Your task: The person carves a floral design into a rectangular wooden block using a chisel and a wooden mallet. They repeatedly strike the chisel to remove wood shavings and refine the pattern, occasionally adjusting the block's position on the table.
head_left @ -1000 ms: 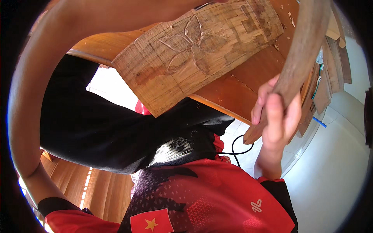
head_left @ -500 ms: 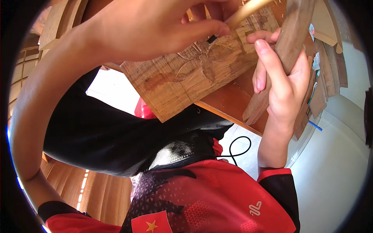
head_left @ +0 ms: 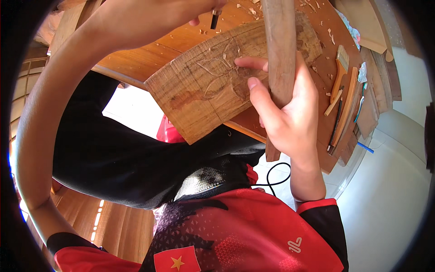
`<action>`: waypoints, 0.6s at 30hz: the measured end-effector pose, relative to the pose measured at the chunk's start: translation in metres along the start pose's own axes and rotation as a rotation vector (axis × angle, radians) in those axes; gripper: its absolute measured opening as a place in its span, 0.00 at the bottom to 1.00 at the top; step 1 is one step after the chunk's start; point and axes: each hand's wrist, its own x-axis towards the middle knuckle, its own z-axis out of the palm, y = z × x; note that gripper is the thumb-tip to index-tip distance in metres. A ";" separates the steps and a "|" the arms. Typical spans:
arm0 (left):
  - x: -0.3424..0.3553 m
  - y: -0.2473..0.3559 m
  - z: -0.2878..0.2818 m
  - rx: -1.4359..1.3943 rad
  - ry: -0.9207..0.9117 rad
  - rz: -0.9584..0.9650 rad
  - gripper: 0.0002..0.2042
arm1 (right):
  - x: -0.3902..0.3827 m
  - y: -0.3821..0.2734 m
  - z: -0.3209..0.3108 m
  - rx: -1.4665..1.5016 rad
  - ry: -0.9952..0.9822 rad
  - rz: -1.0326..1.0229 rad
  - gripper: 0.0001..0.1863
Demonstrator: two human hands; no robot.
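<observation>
A wooden board (head_left: 186, 104) with a flower outline carved in it lies slanted on the table, its near corner past the table edge. My left hand (head_left: 167, 18), partly cut off at the top, is closed on a tool (head_left: 215, 19) with a dark tip, probably a chisel; its working end is not clear. My right hand (head_left: 290, 113) grips an upright wooden bar (head_left: 281, 41) between thumb and palm, its index finger stretched onto or just over the carved flower.
Wood shavings lie on the brown table (head_left: 154, 54). At the right are a brush (head_left: 340, 68), a pencil (head_left: 335, 124), wood strips (head_left: 346, 113), planks (head_left: 378, 90) and a blue stick (head_left: 364, 147). A black cable (head_left: 276, 172) loops below the table edge, near my legs.
My right hand has moved left with the bar, its index finger now at the carving. My left hand came over the board with the tool, then shifted up and left.
</observation>
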 end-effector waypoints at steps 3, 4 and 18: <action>0.005 0.002 -0.002 -0.034 -0.073 -0.054 0.07 | -0.001 0.001 -0.001 0.101 -0.006 0.091 0.11; 0.007 0.000 0.001 -0.059 -0.090 -0.053 0.07 | -0.002 0.001 -0.004 0.126 0.002 0.104 0.11; 0.005 -0.018 0.039 -0.074 -0.086 0.225 0.11 | 0.009 0.002 -0.028 0.272 0.026 0.084 0.11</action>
